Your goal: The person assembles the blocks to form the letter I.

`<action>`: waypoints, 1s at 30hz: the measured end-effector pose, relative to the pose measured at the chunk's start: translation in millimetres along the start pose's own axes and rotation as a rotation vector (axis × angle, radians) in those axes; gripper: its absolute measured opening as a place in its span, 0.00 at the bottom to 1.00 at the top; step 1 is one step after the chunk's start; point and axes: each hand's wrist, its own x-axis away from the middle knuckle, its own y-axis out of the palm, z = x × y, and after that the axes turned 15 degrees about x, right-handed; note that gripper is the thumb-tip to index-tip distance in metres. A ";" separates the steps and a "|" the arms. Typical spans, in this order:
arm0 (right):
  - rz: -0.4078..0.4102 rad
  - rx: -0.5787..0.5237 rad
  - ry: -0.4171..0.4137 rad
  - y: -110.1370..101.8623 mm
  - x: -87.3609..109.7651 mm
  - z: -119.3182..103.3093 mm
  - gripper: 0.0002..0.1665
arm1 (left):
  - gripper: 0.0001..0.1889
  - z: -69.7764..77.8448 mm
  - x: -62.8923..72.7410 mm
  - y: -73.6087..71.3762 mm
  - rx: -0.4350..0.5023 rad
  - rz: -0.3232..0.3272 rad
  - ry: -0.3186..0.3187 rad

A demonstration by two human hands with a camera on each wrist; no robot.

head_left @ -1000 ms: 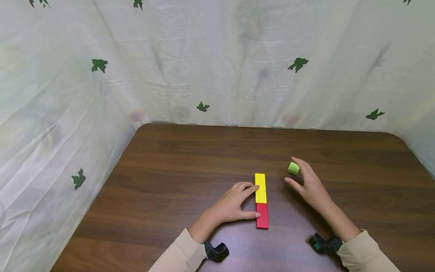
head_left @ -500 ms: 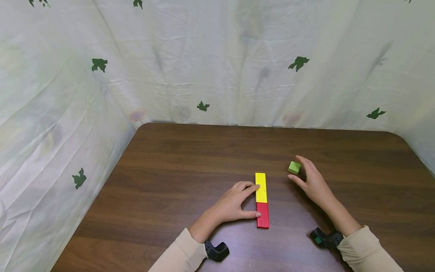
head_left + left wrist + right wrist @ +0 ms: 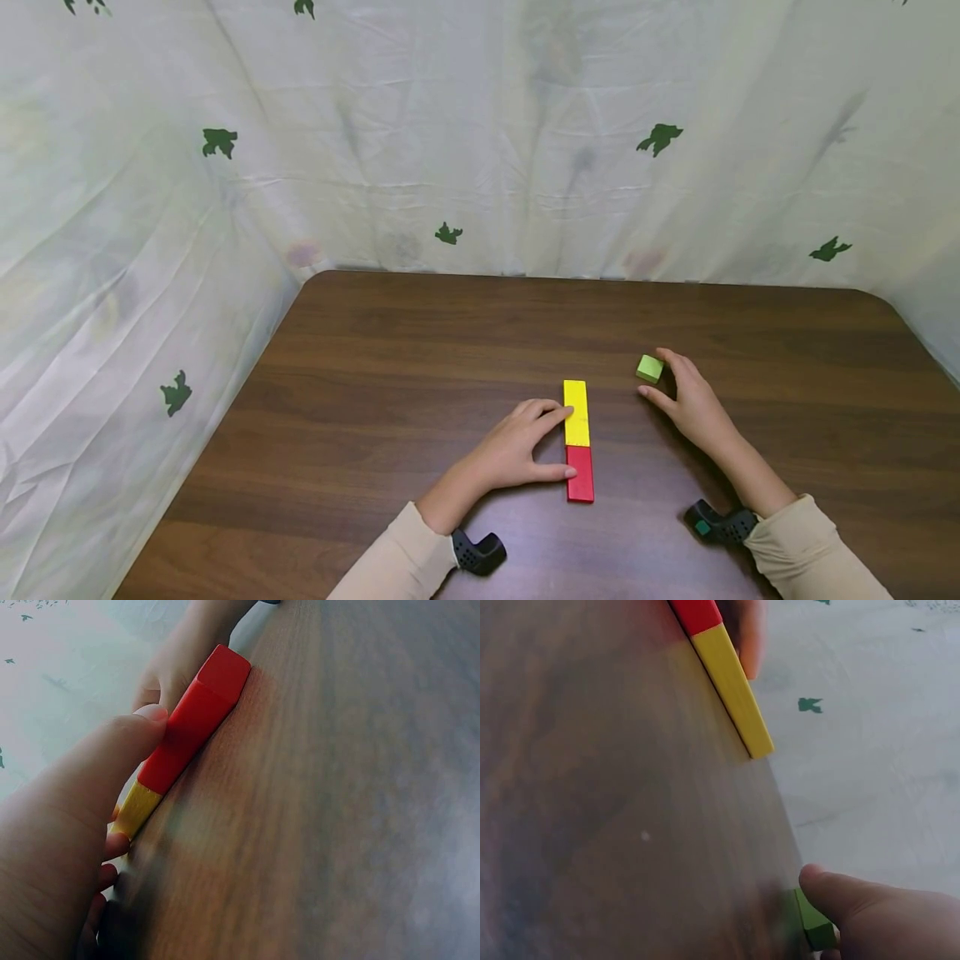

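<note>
A yellow block (image 3: pixel 575 396) and a red block (image 3: pixel 581 487) lie end to end in a straight row on the brown table. My left hand (image 3: pixel 506 448) rests at the row's left side, its thumb on the red block and its index finger on the yellow one. Farther back on the right sits a small green block (image 3: pixel 649 368). My right hand (image 3: pixel 697 410) is spread beside it, index fingertip by its far side and thumb by its near side. In the right wrist view the thumb partly hides the green block (image 3: pixel 815 924), so contact is unclear.
The wood-grain table (image 3: pixel 420 333) has rounded far corners. A pale curtain (image 3: pixel 495 150) with green leaf-like marks hangs behind it and along its left side. Each wrist wears a black device, such as the left wrist camera (image 3: pixel 480 555).
The green block has turned slightly. My right hand has drawn a little to the right, and its index finger has lowered slightly toward the block. The left hand stays on the row.
</note>
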 end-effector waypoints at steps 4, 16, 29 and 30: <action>-0.005 -0.001 0.000 -0.8 -1.0 0.1 0.36 | 0.40 0.2 0.2 -0.3 -0.003 -0.002 -0.003; -0.012 0.015 0.019 0.4 -3.7 0.1 0.28 | 0.39 2.2 0.6 -1.3 -0.009 0.002 0.007; 0.035 0.005 -0.015 -2.1 -5.5 -2.1 0.25 | 0.39 2.9 0.5 -2.1 -0.004 0.001 0.003; 0.038 0.002 -0.019 -2.2 -6.1 -2.3 0.25 | 0.39 3.0 0.5 -2.0 -0.004 -0.001 0.002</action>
